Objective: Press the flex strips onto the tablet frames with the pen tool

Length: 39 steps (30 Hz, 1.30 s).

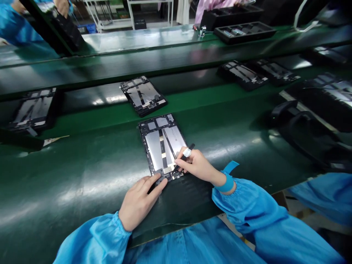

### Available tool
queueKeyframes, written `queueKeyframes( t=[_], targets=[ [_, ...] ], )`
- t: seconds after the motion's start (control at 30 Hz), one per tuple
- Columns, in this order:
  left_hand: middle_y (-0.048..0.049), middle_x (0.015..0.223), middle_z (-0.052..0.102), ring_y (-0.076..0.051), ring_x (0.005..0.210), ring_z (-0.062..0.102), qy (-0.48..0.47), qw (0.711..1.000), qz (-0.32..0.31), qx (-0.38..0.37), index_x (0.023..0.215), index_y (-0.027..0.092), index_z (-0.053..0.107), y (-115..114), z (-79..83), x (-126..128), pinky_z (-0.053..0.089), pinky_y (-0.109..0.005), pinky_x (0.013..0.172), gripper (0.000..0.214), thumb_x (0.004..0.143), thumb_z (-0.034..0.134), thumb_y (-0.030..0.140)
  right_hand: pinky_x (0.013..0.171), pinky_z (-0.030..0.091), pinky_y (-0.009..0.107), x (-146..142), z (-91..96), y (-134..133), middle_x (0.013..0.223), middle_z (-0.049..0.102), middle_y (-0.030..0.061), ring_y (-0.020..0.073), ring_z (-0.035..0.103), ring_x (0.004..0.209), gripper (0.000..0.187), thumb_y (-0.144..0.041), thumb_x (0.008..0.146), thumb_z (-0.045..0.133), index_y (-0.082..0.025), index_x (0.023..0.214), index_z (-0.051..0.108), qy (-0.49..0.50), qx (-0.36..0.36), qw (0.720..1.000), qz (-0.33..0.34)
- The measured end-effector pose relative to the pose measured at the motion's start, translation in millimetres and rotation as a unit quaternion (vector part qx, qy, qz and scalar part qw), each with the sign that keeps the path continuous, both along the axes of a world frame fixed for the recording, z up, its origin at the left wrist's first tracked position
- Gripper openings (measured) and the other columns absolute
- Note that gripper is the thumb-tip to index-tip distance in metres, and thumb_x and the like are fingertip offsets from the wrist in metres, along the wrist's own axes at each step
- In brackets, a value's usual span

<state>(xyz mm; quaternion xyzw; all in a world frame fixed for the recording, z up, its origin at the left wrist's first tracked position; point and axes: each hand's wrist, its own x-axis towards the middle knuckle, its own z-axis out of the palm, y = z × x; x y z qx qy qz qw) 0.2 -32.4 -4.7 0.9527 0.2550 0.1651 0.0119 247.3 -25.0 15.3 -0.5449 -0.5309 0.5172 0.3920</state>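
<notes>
An opened tablet [176, 137] lies on the green bench in front of me, its silver battery area and dark flex cables showing. My right hand [194, 163] is closed around a slim black pen-like tool [189, 149] with a white wrap near its top. The tool's lower tip meets the tablet's lower right area, close to the small circuit parts; the exact contact is hard to make out. My left hand [140, 200] rests at the lower left edge with fingers stretched out, fingertips touching the tablet. A blue band circles my right wrist.
Beyond lies a second opened tablet [144, 95], with another tablet [35, 108] at left. More tablets [244, 74] sit at the far right. A black strap-like object [297, 124] is on the right. A pointed metal tip [55, 140] juts in at left. Black trays [244, 32] stand behind.
</notes>
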Motion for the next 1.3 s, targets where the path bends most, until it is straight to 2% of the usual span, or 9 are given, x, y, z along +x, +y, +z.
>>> queueKeyframes(
  t=[0.27,0.5,0.57,0.7,0.77,0.87,1.03,1.2,1.3],
  targets=[
    [-0.009,0.125,0.062,-0.022,0.105,0.06,-0.086,0.995,0.011,-0.055,0.129,0.024,0.057,14,-9.4,-17,0.052,-0.035,0.087,0.033,0.097,0.049,0.022,0.063,0.053,0.029,2,-18.2,15,0.067,0.057,-0.0032,0.0149,0.063,0.061,0.039,-0.054,0.073,0.072,-0.021,0.075,0.052,0.175,0.077,0.945,-0.265],
    [-0.0139,0.139,0.052,-0.035,0.122,0.053,-0.136,0.96,0.182,-0.162,0.137,0.023,0.051,45,-19.6,-7,0.05,-0.053,0.094,0.053,0.09,0.054,0.049,0.068,0.051,0.031,0,-29.6,29,0.067,0.062,-0.0018,0.0175,0.065,0.063,0.042,-0.055,0.068,0.073,-0.019,0.08,0.057,0.292,0.053,0.913,-0.281],
    [-0.0146,0.133,0.056,-0.031,0.11,0.061,-0.203,0.911,0.218,-0.286,0.141,0.023,0.046,42,-15.7,3,0.055,-0.046,0.086,0.061,0.089,0.056,0.052,0.071,0.051,0.033,-2,-27.5,28,0.066,0.064,-0.0002,0.0183,0.065,0.065,0.043,-0.057,0.069,0.072,-0.018,0.084,0.06,0.309,0.055,0.91,-0.27],
    [-0.0075,0.1,0.066,-0.014,0.057,0.058,-0.344,0.707,0.296,-0.543,0.15,0.025,0.029,24,5.3,16,0.052,-0.027,0.049,0.084,0.081,0.065,0.057,0.076,0.051,0.036,-3,-21.2,22,0.067,0.066,0.0024,0.0198,0.066,0.069,0.046,-0.057,0.071,0.071,-0.016,0.091,0.066,0.339,0.055,0.907,-0.242],
    [-0.0074,0.106,0.065,-0.012,0.059,0.057,-0.411,0.624,0.318,-0.584,0.147,0.025,0.037,17,18.3,11,0.05,-0.025,0.045,0.087,0.074,0.073,0.055,0.079,0.052,0.036,1,-18.9,20,0.077,0.069,0.0044,0.0194,0.067,0.074,0.042,-0.054,0.073,0.072,-0.018,0.094,0.067,0.343,0.067,0.901,-0.256],
    [-0.008,0.121,0.062,-0.012,0.066,0.059,-0.503,0.562,0.356,-0.552,0.134,0.025,0.055,15,35.0,-12,0.05,-0.021,0.045,0.077,0.066,0.081,0.049,0.084,0.053,0.037,7,-19.8,18,0.09,0.071,0.0055,0.0181,0.066,0.078,0.038,-0.053,0.075,0.072,-0.021,0.095,0.069,0.315,0.096,0.892,-0.309],
    [-0.0026,0.125,0.061,-0.013,0.081,0.063,-0.593,0.562,0.372,-0.441,0.124,0.028,0.061,51,50.7,-65,0.053,-0.018,0.054,0.053,0.074,0.076,0.035,0.07,0.055,0.034,5,-34.8,19,0.084,0.07,0.0068,0.0176,0.063,0.069,0.044,-0.059,0.072,0.073,-0.02,0.093,0.07,0.226,0.067,0.927,-0.293],
    [-0.0055,0.111,0.064,-0.013,0.082,0.064,-0.578,0.561,0.446,-0.389,0.116,0.021,0.062,136,42.7,-98,0.053,-0.02,0.06,0.027,0.089,0.06,0.022,0.066,0.057,0.033,-1,-52.0,17,0.073,0.069,0.0076,0.0218,0.066,0.07,0.051,-0.065,0.071,0.069,-0.019,0.092,0.072,0.127,0.037,0.961,-0.242],
    [-0.0085,0.113,0.061,-0.018,0.091,0.063,-0.573,0.564,0.486,-0.343,0.119,0.015,0.057,188,34.1,-109,0.057,-0.034,0.076,0.031,0.093,0.059,0.032,0.065,0.058,0.03,5,-60.8,17,0.08,0.072,0.009,0.0216,0.067,0.07,0.052,-0.066,0.07,0.067,-0.019,0.092,0.072,0.083,0.028,0.969,-0.233]
  ],
)
